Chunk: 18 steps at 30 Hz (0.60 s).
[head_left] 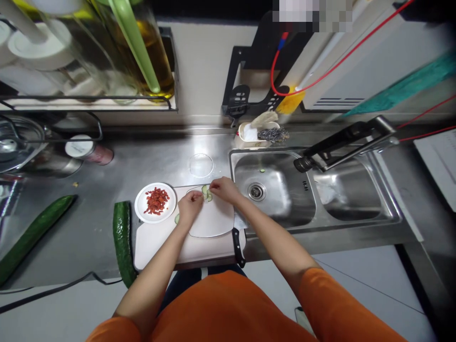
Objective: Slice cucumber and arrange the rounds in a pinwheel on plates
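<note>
Left hand (190, 207): I have its fingers bunched at the pale green slices (207, 195), located at 12 o'clock on the squarish plate (213, 221). Right hand (225, 190): my fingers curl at the same slices. For either, I cannot tell whether a slice is grasped. Referenced to my squarish plate, left to right: long cucumber (39, 232), well apart, 9 o'clock; shorter cucumber (122, 237), between 8 and 9; round plate (140, 199) bearing red pieces (156, 201), 9; cutting board (156, 244), beneath; black-handled knife (238, 247), 5; sink (285, 190), between 2 and 3.
</note>
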Available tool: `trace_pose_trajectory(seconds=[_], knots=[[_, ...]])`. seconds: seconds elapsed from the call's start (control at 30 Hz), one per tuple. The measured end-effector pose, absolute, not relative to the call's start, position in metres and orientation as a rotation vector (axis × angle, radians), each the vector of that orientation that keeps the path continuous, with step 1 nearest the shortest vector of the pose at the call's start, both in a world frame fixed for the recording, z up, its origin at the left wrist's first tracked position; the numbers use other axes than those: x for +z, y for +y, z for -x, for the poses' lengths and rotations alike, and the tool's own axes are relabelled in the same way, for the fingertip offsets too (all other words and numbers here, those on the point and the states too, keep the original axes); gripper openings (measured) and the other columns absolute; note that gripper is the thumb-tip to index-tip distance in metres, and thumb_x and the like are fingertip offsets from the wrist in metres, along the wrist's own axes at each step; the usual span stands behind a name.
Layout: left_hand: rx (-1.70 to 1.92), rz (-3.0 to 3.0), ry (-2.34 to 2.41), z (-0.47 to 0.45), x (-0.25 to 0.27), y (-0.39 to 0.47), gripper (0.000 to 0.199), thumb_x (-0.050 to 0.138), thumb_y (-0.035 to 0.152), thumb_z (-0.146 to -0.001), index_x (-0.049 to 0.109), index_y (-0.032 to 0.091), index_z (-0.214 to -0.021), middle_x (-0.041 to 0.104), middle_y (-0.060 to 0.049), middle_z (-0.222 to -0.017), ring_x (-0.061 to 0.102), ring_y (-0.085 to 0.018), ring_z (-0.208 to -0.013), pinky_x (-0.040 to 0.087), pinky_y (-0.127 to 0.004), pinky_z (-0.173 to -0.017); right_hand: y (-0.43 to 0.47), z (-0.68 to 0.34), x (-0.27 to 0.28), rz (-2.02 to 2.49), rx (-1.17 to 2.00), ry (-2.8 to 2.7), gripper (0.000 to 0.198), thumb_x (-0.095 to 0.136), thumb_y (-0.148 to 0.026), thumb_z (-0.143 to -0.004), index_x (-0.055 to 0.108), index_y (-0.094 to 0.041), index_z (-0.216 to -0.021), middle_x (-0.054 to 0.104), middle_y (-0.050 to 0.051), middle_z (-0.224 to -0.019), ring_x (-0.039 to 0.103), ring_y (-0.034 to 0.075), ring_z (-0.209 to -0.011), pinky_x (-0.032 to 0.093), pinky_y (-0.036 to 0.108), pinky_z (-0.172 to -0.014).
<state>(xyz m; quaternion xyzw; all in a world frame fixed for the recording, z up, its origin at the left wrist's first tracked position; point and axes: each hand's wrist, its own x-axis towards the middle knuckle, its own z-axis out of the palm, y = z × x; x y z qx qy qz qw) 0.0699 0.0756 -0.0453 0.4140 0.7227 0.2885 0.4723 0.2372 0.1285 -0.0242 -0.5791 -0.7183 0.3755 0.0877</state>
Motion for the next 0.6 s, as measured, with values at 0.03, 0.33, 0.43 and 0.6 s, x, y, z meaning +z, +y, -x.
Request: trace_pose_trajectory(seconds=[0.03,0.33,0.43,0.6], knots=[[0.691,-1.074,1.819,-0.071,-0.045,0.076,0.018,0.062,0.029,-0.067,0.069,0.02,-0.08,0.066,0.002,-0.068,0.059,-0.011,-0.064,0.046,-0.025,-0.07,0.129,-0.236,-0.023,1.746,1.071,-2.192,0.012,0.058,-0.022,-0.076,0.07,-0.021,-0.079,0.068,0.001,-0.076,0.055,0.017,-0.082,0.035,0.025,-0.067],[0.655,-1.357,1.905,-0.077,-0.047,0.073,0.016,0.054,0.021,-0.073,0.064,0.022,-0.085,0.069,0.001,-0.077,0.063,-0.014,-0.073,0.045,-0.025,-0.076,0.123,-0.229,-0.019,1.826,0.828,-2.422,0.017,0.05,-0.025,-0.085,0.067,-0.022,-0.083,0.068,0.005,-0.089,0.046,0.022,-0.096,0.031,0.031,-0.074],[0.648,-1.402,1.904,-0.078,-0.051,0.072,0.017,0.053,0.02,-0.074,0.063,0.022,-0.087,0.07,0.0,-0.08,0.063,-0.015,-0.074,0.045,-0.026,-0.076,0.122,-0.23,-0.02,1.813,0.774,-2.449,0.018,0.048,-0.025,-0.086,0.066,-0.022,-0.083,0.067,0.005,-0.089,0.045,0.022,-0.095,0.03,0.031,-0.072],[0.639,-1.486,1.9,-0.078,-0.055,0.071,0.018,0.052,0.019,-0.075,0.063,0.022,-0.088,0.069,-0.001,-0.08,0.063,-0.016,-0.074,0.045,-0.027,-0.075,0.121,-0.23,-0.023,1.816,0.721,-2.486,0.019,0.047,-0.024,-0.088,0.065,-0.021,-0.083,0.067,0.005,-0.089,0.045,0.021,-0.095,0.028,0.031,-0.07]])
